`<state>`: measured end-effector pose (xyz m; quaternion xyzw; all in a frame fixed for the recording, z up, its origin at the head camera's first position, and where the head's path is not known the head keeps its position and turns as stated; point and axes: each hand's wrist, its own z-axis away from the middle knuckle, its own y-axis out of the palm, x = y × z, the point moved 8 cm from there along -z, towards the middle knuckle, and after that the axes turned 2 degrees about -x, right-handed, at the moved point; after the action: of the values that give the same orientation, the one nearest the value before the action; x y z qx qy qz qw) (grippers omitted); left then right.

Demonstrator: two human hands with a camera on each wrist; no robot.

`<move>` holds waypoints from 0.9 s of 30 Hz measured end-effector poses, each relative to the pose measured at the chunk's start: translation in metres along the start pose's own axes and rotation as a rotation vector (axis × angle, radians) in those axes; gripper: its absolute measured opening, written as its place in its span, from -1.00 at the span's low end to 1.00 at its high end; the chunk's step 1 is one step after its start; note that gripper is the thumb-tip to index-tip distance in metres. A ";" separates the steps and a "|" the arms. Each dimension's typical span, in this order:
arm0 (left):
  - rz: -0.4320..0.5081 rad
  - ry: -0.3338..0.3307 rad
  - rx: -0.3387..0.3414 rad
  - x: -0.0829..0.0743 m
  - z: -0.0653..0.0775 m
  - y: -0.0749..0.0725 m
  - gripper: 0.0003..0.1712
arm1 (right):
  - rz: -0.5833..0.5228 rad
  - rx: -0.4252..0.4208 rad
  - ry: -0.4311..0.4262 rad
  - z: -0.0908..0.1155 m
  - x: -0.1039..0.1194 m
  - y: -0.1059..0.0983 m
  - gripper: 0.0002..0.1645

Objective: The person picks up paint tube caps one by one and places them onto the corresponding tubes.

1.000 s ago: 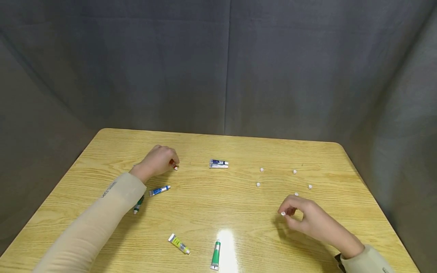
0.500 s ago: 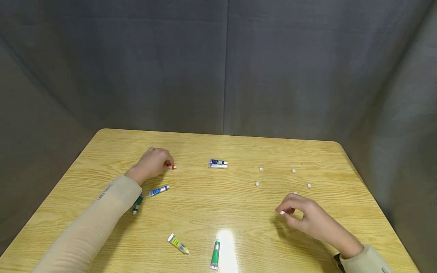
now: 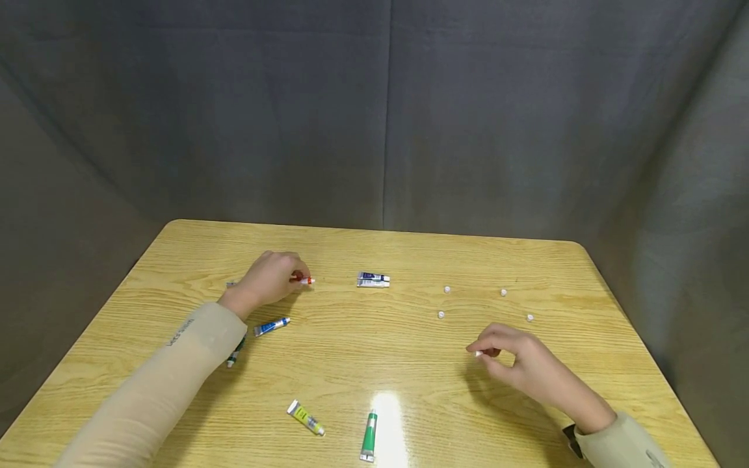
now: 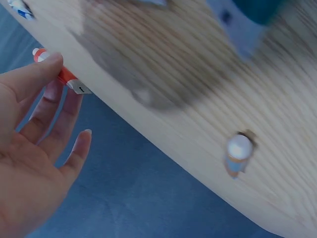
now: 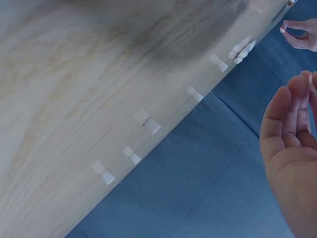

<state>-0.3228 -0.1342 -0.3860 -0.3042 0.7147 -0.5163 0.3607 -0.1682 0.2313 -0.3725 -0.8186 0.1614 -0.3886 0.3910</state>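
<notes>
My left hand point(image 3: 268, 276) pinches a small red paint tube point(image 3: 308, 281) between thumb and fingers over the back left of the table. Its white end points right, and most of the tube's body is hidden by the hand in the head view. The left wrist view shows the thumb on the red tube point(image 4: 66, 75), with its flat crimped end sticking out. At the right, my right hand point(image 3: 521, 359) pinches a small white cap point(image 3: 478, 353) between thumb and index finger, held over the table. In the right wrist view, that cap point(image 5: 312, 83) sits partly at the frame edge.
Several white caps point(image 3: 441, 314) stand scattered beyond the right hand. Dark blue point(image 3: 373, 277) and white point(image 3: 373, 284) tubes lie side by side at the back middle. A blue tube point(image 3: 272, 326), dark green tube point(image 3: 235, 354), yellow tube point(image 3: 306, 418) and green tube point(image 3: 368, 437) lie nearer.
My left hand first drew back a little, then shifted right and away with the red tube, whose white end now points right. My right hand has moved slightly left and away with the cap.
</notes>
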 end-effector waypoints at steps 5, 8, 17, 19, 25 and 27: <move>0.022 0.027 -0.014 -0.014 -0.002 0.003 -0.84 | -0.002 -0.011 0.024 -0.008 0.000 0.001 -0.67; 0.040 0.035 -0.015 -0.024 -0.002 0.007 -0.85 | 0.007 -0.022 0.028 -0.013 0.000 0.004 -0.66; 0.092 0.094 -0.027 -0.058 -0.004 0.019 -0.88 | 0.017 -0.050 0.044 -0.028 -0.007 0.014 -0.71; 0.106 0.105 -0.030 -0.066 -0.006 0.020 -0.88 | 0.008 -0.058 0.064 -0.032 -0.008 0.016 -0.72; 0.149 0.135 -0.033 -0.093 -0.011 0.020 -0.87 | -0.022 -0.091 0.078 -0.043 -0.007 0.020 -0.70; 0.159 0.152 -0.034 -0.103 -0.012 0.020 -0.85 | -0.028 -0.099 0.077 -0.047 -0.007 0.023 -0.70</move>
<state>-0.2773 -0.0394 -0.3815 -0.2126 0.7705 -0.4955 0.3400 -0.2072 0.1965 -0.3755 -0.8235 0.1837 -0.4169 0.3380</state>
